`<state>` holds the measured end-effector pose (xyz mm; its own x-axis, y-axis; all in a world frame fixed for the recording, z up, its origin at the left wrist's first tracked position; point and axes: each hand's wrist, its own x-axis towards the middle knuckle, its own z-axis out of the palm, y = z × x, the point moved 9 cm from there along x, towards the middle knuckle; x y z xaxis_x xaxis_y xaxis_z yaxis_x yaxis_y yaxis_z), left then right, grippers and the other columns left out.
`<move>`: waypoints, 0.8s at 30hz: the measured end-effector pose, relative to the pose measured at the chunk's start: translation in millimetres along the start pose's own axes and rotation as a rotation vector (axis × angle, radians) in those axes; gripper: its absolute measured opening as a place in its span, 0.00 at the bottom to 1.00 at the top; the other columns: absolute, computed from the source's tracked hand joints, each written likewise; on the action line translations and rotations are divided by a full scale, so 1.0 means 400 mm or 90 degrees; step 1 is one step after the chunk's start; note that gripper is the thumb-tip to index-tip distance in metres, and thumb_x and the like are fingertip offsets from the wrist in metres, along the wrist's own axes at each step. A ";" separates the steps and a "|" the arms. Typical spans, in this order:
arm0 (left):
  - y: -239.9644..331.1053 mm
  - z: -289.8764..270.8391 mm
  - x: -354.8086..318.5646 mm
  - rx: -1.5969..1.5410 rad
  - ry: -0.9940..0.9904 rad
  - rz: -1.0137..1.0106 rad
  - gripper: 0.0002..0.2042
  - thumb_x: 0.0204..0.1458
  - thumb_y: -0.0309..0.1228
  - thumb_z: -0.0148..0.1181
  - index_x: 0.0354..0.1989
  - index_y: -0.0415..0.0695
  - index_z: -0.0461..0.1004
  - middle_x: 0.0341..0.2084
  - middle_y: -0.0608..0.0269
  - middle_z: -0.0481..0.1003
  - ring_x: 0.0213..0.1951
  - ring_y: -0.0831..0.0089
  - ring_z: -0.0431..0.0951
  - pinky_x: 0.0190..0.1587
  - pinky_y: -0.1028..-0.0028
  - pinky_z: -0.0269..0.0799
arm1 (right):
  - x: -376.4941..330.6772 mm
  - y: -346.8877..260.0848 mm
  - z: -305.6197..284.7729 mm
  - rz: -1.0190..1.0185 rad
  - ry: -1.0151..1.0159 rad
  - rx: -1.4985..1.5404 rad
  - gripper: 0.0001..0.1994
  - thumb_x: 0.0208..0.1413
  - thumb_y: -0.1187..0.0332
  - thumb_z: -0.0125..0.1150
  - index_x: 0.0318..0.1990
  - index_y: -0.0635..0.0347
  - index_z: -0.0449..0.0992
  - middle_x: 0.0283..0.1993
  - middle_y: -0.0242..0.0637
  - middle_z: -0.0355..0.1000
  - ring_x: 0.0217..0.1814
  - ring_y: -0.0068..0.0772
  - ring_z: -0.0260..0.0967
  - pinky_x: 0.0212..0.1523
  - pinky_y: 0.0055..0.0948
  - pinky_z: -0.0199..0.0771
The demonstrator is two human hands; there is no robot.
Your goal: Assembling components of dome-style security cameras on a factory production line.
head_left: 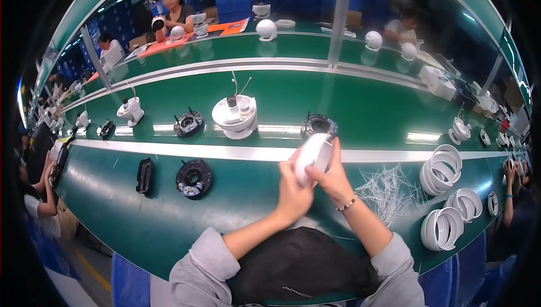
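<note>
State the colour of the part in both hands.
The held part is white, clearest in the head view.

In my two hands (297, 195) I count one curved white plastic shell (309, 155); left of them on the green table (248, 186), one round black disc (203, 178), one oblong black plastic piece (145, 176); right, one heap of thin white strips (389, 191).

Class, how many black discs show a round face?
3: a near disc on the worktop; a far disc left of the large white bowl; another disc partly hidden behind the held white shell. Narrow black parts may be others edge-on.
</note>
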<state>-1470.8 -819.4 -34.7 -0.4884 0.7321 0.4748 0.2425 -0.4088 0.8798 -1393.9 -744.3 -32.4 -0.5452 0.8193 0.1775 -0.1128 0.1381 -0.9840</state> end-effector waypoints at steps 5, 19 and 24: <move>0.107 0.103 0.000 0.063 -0.138 0.182 0.17 0.40 0.26 0.59 0.34 0.38 0.57 0.51 0.41 0.58 0.48 0.57 0.66 0.46 0.67 0.64 | -0.028 0.039 -0.063 0.088 -0.038 0.341 0.31 0.44 0.62 0.59 0.55 0.52 0.50 0.45 0.36 0.60 0.49 0.31 0.60 0.46 0.33 0.67; -0.310 0.111 0.380 0.606 -0.168 -0.234 0.21 0.35 0.42 0.61 0.36 0.39 0.72 0.33 0.50 0.73 0.42 0.57 0.71 0.45 0.67 0.65 | -0.048 0.087 -0.060 0.143 -0.268 0.587 0.51 0.29 0.43 0.63 0.57 0.71 0.48 0.58 0.50 0.50 0.61 0.46 0.48 0.56 0.53 0.51; -0.287 0.010 0.322 0.257 -0.040 -0.245 0.22 0.41 0.35 0.57 0.42 0.33 0.63 0.37 0.45 0.70 0.41 0.58 0.71 0.44 0.67 0.65 | -0.032 -0.011 -0.104 0.056 -0.211 0.641 0.50 0.31 0.43 0.62 0.58 0.65 0.47 0.58 0.50 0.50 0.59 0.55 0.48 0.53 0.65 0.48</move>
<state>-1558.0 -676.1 -74.4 -0.5576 0.8231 0.1080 0.3642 0.1256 0.9228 -1352.0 -732.3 -31.1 -0.7666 0.5907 0.2520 -0.6151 -0.5626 -0.5524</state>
